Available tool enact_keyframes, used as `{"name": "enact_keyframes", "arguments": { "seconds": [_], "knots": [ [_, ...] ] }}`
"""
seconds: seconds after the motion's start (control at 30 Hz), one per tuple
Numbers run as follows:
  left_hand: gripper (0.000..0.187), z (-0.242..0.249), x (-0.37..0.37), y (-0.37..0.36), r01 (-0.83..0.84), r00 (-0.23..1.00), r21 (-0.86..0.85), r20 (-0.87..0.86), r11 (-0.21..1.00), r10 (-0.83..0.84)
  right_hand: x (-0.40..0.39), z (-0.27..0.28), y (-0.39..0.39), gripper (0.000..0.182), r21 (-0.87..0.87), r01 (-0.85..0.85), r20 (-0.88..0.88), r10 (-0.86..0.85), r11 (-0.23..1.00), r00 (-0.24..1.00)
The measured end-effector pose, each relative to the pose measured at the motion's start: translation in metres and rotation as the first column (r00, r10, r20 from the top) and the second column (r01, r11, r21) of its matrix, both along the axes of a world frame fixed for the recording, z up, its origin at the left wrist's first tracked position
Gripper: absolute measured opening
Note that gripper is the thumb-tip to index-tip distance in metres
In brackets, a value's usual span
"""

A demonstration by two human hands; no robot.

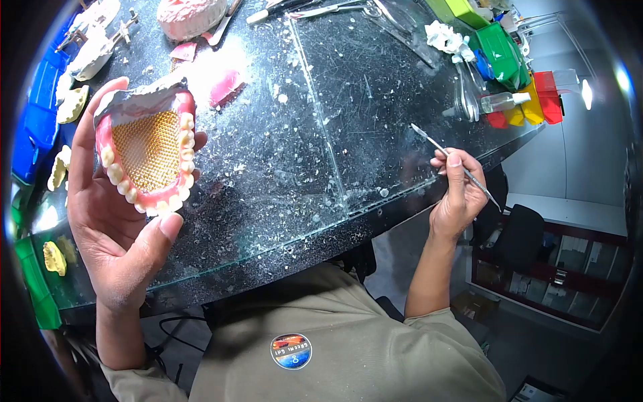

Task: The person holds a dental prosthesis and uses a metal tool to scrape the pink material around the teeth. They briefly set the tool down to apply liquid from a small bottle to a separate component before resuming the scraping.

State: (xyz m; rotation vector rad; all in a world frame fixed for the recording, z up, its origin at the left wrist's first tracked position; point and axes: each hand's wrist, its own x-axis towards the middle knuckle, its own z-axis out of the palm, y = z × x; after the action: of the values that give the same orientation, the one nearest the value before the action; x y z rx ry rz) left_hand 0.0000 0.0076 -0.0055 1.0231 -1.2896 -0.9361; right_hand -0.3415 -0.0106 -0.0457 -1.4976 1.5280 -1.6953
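My left hand [117,228] is closed around an upper denture [151,151] on its cast, held up above the left part of the bench. The denture has a row of cream teeth, pink wax gum and a gold mesh palate; grey-white plaster shows at its back edge. My thumb presses near the front teeth, while the other fingers wrap behind, partly hidden. Over the bench's right edge, my right hand [460,191] pinches a thin metal wax carver [432,139] like a pen. Its flat tip points up and left, well apart from the denture.
Pink wax pieces [226,87] and a plaster cast [191,19] lie behind the denture. Metal tools [335,9] sit at the back. Blue bins [37,127] and yellowish casts [55,258] line the left; coloured bins [502,57] and a clear bottle [502,102] stand right. White crumbs dot the dark bench [268,174].
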Motion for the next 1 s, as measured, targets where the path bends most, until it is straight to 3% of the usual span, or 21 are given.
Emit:
{"name": "enact_keyframes", "arguments": {
  "seconds": [1.0],
  "knots": [
    [0.084,0.0024,-0.0017,-0.0004,0.026,1.0,-0.022,0.012,0.999,-0.025,0.0021,0.0017,-0.0018,0.011,0.008,0.003,0.04,-0.003,1.0,0.999]
  ]
}}
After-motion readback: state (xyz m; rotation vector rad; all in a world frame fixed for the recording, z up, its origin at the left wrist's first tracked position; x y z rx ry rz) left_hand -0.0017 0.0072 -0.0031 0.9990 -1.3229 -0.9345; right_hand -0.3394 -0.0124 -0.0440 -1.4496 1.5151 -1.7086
